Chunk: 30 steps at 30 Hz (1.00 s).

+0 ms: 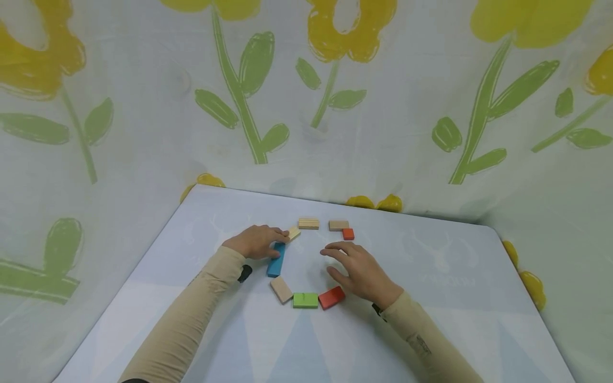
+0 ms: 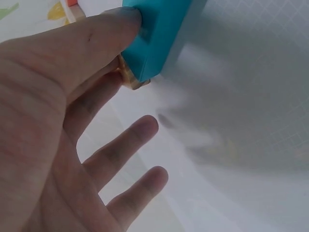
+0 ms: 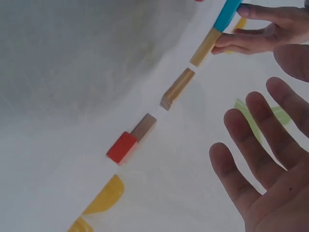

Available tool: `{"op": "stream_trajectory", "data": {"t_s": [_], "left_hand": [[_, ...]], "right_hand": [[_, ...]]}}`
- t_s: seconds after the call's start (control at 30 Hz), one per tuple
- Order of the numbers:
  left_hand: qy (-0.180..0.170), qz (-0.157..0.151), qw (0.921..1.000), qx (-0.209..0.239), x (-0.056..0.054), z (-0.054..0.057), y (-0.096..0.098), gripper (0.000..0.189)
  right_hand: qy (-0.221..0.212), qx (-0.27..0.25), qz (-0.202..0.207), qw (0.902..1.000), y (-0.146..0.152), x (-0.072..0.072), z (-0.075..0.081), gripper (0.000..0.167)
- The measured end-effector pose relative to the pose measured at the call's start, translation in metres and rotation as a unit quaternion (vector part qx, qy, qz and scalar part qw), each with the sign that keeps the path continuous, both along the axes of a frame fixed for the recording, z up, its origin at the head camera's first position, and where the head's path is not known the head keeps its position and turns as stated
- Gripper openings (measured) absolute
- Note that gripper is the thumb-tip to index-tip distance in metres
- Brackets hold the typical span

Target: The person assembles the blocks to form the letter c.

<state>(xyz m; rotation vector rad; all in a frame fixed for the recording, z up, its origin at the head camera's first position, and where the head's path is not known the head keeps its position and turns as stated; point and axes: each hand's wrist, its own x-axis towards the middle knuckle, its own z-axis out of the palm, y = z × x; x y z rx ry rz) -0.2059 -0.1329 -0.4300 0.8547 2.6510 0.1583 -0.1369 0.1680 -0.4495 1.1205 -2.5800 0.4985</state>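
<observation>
My left hand (image 1: 256,242) is at the left of an open ring of wooden blocks. Its thumb touches a blue block (image 1: 275,267), and its index finger reaches a plain wood block (image 1: 294,234) at that block's far end. In the left wrist view the thumb (image 2: 104,34) lies against the blue block (image 2: 159,34), while the other fingers spread apart. Over the ring's right side hovers my right hand (image 1: 364,270), fingers loosely bent and nothing held. The right wrist view shows its spread fingers (image 3: 258,145) apart from the blocks.
Two plain blocks (image 1: 308,224) (image 1: 338,225) and a red block (image 1: 348,234) lie at the back. At the front are a plain block (image 1: 281,290), a green block (image 1: 305,300) and another red block (image 1: 332,298). A flowered cloth (image 1: 407,117) hangs behind the table (image 1: 455,276).
</observation>
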Motion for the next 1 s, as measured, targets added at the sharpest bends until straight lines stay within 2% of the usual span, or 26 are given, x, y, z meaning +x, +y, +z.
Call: {"op": "stream_trajectory", "data": {"t_s": [0.3,0.53,0.73,1.0], "left_hand": [[0.0,0.01,0.9999,-0.009,-0.001,-0.001,0.002,0.051],[-0.001,0.01,0.9999,-0.005,0.0,0.0,0.003,0.05],[-0.004,0.012,0.9999,-0.006,0.0,0.002,0.003,0.05],[-0.002,0.009,0.9999,-0.003,0.0,0.002,0.003,0.05]], "right_hand": [[0.005,-0.024,-0.02,0.9995,-0.012,-0.012,0.011,0.047],[0.029,-0.051,-0.02,0.9981,-0.02,-0.027,0.021,0.051],[0.033,-0.052,-0.032,0.9976,-0.025,-0.04,0.027,0.056],[0.026,-0.046,-0.042,0.9977,-0.032,-0.059,0.03,0.071]]}}
